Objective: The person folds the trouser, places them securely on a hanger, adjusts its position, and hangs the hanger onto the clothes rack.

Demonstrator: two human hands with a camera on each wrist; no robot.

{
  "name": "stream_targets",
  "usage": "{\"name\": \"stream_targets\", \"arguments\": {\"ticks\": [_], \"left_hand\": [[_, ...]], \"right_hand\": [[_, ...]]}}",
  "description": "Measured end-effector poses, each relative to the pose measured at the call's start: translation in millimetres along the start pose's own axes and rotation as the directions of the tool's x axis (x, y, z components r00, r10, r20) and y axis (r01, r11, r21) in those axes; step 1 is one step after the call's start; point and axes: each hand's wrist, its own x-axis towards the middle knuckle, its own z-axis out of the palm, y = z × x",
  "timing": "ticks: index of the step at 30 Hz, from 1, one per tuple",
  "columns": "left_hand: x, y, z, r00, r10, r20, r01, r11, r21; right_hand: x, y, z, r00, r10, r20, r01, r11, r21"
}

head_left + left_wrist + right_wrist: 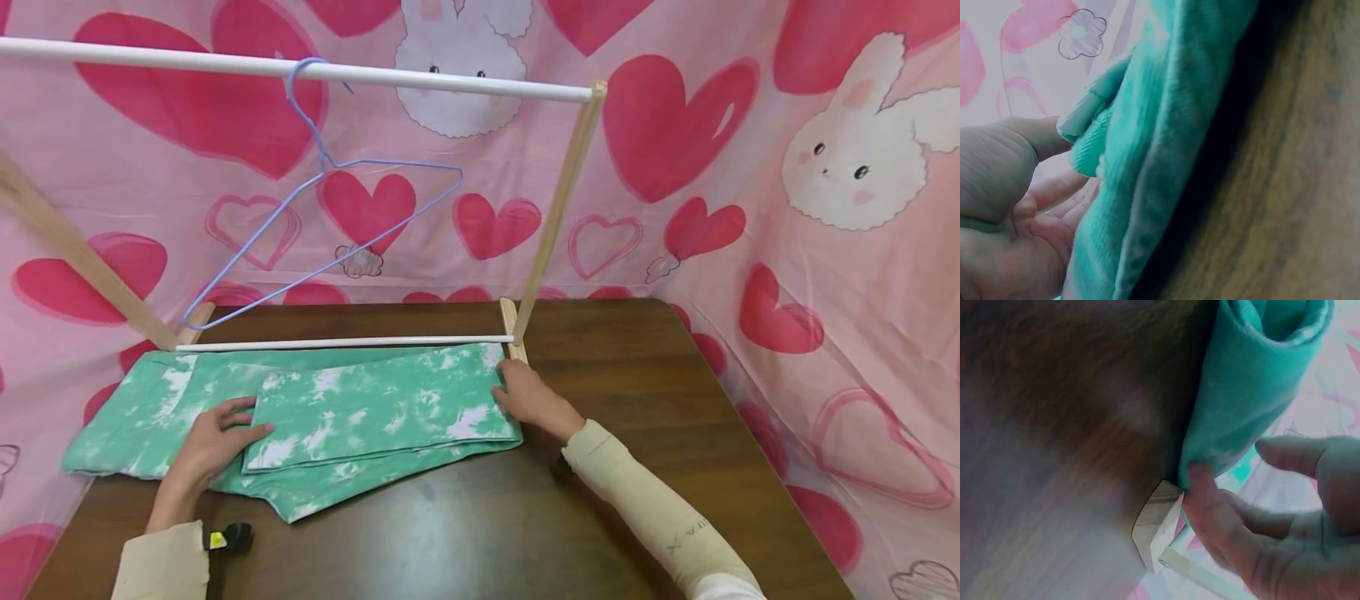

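Note:
Green-and-white tie-dye trousers lie folded on the table, the leg part doubled back over the wider part at left. My left hand is at the left end of the upper layer, its thumb on top and the fingers loosely bent near the edge. In the left wrist view, that thumb meets the layered end of the cloth. At the right fold, my right hand touches the edge with relaxed fingers. The right wrist view shows the rounded fold between its parted thumb and fingers, with a fingertip at the lower corner.
Behind the trousers stands a wooden rack with a white top rail and a white lower bar. A blue hanger hangs from the top rail. The rack's right foot is close to my right hand. Brown tabletop extends rightward; a heart-print curtain surrounds it.

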Motion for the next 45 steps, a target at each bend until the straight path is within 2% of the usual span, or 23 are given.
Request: {"name": "stream_targets", "arguments": {"ticks": [2,5,8,15,20,24,29,32,36,45], "left_hand": [[0.5,-0.5,0.2,1.0,0.0,0.002,0.0,1.0,-0.005],[0.4,-1.4,0.7,1.0,-0.004,0.0,0.004,1.0,-0.012],[0.2,-2.3,1.6,1.0,-0.01,-0.013,0.009,1.0,-0.006],[0.2,-2.1,2.9,0.999,-0.023,-0.022,0.023,1.0,-0.005],[-0.9,-0.8,2.3,1.0,-0.018,-0.023,0.018,1.0,-0.012],[-2.5,-0.1,2.5,0.999,-0.022,-0.024,0.021,1.0,-0.01],[-3.9,2.3,6.3,0.999,-0.021,-0.03,0.022,1.0,0.021],[-4.5,4.5,9.4,1.0,0.003,-0.027,-0.002,1.0,0.026],[-6.8,7.5,14.9,0.999,0.049,-0.007,-0.049,0.998,0.027],[-9.7,22.4,34.6,0.995,0.096,0.028,-0.096,0.995,0.013]], "right_hand": [[-1.6,-1.1,0.2,0.993,0.11,-0.035,-0.109,0.993,0.038],[-4.5,-1.0,0.4,0.971,0.239,0.003,-0.239,0.967,0.085],[-6.8,1.3,1.1,0.957,0.285,0.049,-0.288,0.951,0.108],[-5.6,12.3,0.9,0.976,0.215,0.044,-0.22,0.953,0.208],[-2.3,18.4,-3.1,0.979,0.192,0.069,-0.204,0.911,0.357],[0.6,20.8,-3.6,0.978,0.179,0.104,-0.206,0.876,0.435],[-0.2,24.9,-6.1,0.99,0.094,0.102,-0.134,0.846,0.516],[-3.7,28.7,-9.1,0.994,0.051,0.094,-0.094,0.838,0.537],[-10.9,34.9,-12.1,0.993,0.03,0.114,-0.088,0.832,0.548],[-27.0,55.0,-22.8,0.994,0.046,0.098,-0.089,0.859,0.504]]}}
